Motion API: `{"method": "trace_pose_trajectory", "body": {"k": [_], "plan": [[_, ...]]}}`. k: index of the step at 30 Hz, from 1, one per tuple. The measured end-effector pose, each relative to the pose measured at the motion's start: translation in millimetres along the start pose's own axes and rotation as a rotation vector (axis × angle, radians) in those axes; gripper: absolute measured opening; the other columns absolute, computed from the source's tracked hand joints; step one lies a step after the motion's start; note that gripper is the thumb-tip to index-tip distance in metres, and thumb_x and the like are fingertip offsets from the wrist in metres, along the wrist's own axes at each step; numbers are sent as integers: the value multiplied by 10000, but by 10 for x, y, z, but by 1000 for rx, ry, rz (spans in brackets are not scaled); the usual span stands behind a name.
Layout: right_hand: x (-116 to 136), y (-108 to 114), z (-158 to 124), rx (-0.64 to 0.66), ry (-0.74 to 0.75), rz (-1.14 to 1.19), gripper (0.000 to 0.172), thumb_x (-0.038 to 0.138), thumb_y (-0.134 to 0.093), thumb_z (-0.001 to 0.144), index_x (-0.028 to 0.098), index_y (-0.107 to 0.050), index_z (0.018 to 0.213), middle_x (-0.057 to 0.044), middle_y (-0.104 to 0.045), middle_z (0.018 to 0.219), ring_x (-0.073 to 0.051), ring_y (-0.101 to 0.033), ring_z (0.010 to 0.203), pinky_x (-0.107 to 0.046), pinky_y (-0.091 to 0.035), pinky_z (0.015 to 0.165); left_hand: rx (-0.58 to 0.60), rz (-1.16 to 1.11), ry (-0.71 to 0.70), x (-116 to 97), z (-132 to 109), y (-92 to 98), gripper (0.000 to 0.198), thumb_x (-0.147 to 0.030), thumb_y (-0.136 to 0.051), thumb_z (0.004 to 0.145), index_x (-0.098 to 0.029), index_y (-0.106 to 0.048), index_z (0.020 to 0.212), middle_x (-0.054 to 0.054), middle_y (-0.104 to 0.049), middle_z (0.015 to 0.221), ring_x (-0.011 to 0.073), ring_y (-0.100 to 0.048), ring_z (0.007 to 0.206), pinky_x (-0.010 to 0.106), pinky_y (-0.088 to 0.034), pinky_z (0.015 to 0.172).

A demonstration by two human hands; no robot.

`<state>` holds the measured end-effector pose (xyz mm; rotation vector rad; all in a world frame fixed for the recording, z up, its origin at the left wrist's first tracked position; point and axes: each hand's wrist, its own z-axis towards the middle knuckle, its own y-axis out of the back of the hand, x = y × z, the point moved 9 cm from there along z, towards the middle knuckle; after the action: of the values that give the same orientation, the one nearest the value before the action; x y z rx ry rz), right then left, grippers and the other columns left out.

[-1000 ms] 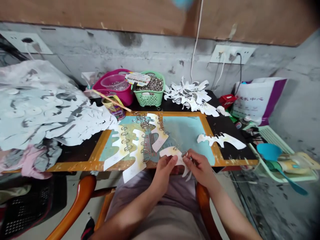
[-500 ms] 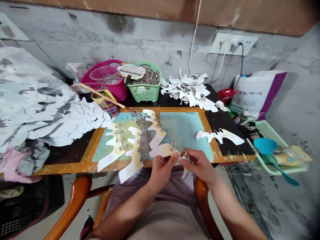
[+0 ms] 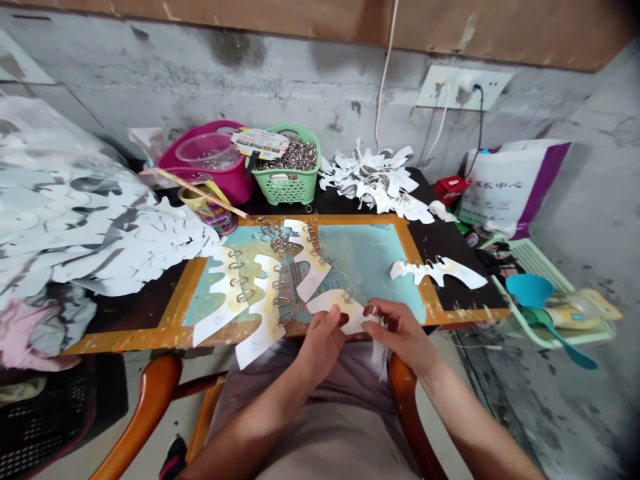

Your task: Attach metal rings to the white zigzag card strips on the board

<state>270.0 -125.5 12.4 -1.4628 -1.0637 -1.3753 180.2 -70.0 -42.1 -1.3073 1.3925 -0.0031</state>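
Observation:
Both of my hands are at the table's near edge, holding a white cut-paper shape (image 3: 340, 311) between them. My left hand (image 3: 323, 343) pinches its left part. My right hand (image 3: 400, 337) pinches its right end, by a small metal ring (image 3: 371, 309). Another ring (image 3: 350, 295) sits on the shape's upper edge. Several ringed paper strips (image 3: 265, 310) lie on the teal board mat (image 3: 370, 267) just beyond my hands. A heap of linked metal rings (image 3: 275, 233) lies at the mat's far edge.
A white paper heap (image 3: 100, 213) covers the left. A green basket of rings (image 3: 287, 180), a pink tub (image 3: 210, 180) and paper scraps (image 3: 373, 183) stand beyond the board. Another ringed strip (image 3: 437, 271) lies to its right. Wooden chair arms (image 3: 405, 407) flank my lap.
The whole scene has shifted slightly up and left in view as my head moved. The paper shape has turned a little between my hands, which still hold it.

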Motion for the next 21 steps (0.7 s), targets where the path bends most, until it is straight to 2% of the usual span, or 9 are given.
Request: {"method": "trace_pose_trajectory", "body": {"k": [3,6,12,14,17,21], "plan": [[-20,-7,-14,2,11,-43,258,390,-652,855,185,-562,726,8,-568,701,-142,-545,687,-247,-430,652,114,268,-93,-79,-13,-63,420,-514,-787,666,-137,-608,615,7,-594,605,113,-540,587,224,-438,554],[-71,-51,-31,51,-6,-31,264,418,-642,860,185,-576,755,-18,-615,738,-170,-586,733,-277,-457,703,156,501,-82,-94,-23,-92,438,-482,-741,737,-121,-599,534,2,-541,499,84,-464,497,214,-381,513],[-133,1,-55,123,-37,216,413,571,-676,756,176,-600,849,-47,-620,761,-212,-598,709,-317,-471,651,117,409,-1,-102,-54,-108,372,-478,-768,702,-115,-692,678,29,-651,633,117,-557,572,238,-467,590],[-124,63,-53,72,-43,121,394,565,-642,795,173,-602,808,-45,-610,742,-197,-575,702,-302,-451,641,105,392,-12,-118,-62,-117,352,-447,-790,686,-116,-679,639,20,-634,592,119,-565,560,237,-476,584],[-107,85,-56,-2,-58,11,353,467,-573,898,174,-574,701,-22,-587,674,-147,-535,634,-258,-404,591,111,380,-14,-76,-67,-108,328,-416,-800,685,-111,-687,639,29,-643,591,128,-585,559,244,-489,584],[-184,12,-48,-9,-114,212,349,453,-572,906,178,-563,692,-9,-591,632,-134,-544,566,-244,-401,541,107,345,-81,-17,-47,-40,315,-408,-769,733,-105,-703,678,42,-667,613,130,-596,550,258,-510,603]]}}
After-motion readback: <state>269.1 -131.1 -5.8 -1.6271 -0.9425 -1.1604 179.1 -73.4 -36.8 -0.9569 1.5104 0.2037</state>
